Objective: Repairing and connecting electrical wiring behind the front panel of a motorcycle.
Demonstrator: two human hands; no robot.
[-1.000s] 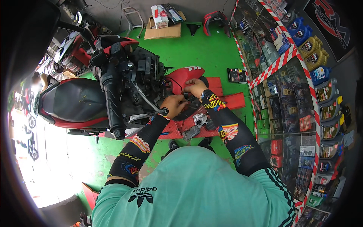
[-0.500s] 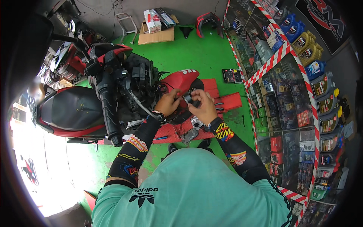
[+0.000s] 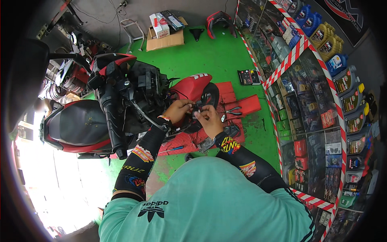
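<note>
Close together over the front of a red and black motorcycle (image 3: 193, 85), my two hands work beside its front wheel (image 3: 211, 96). My left hand (image 3: 178, 111) has thumb and fingers pinched together. My right hand (image 3: 210, 122) is curled, its fingertips pressed together a short way from the left's. Something small and dark shows between the fingertips, too small to name. Pliers with dark handles (image 3: 233, 111) lie just beyond my right hand on a red platform (image 3: 252, 105). A blue-handled tool (image 3: 174, 149) rests on the platform nearer me.
The handlebar grip (image 3: 115, 127) and black seat (image 3: 78, 117) are on the left. A glass display case (image 3: 308, 97) edged with striped tape stands to the right, with oil bottles (image 3: 344, 82) behind it. An open cardboard box (image 3: 165, 42) sits on the green floor.
A dark ring like a tape roll showed at my right fingertips earlier; I cannot make it out now. My right hand has moved slightly left and down, and the view has shifted a little.
</note>
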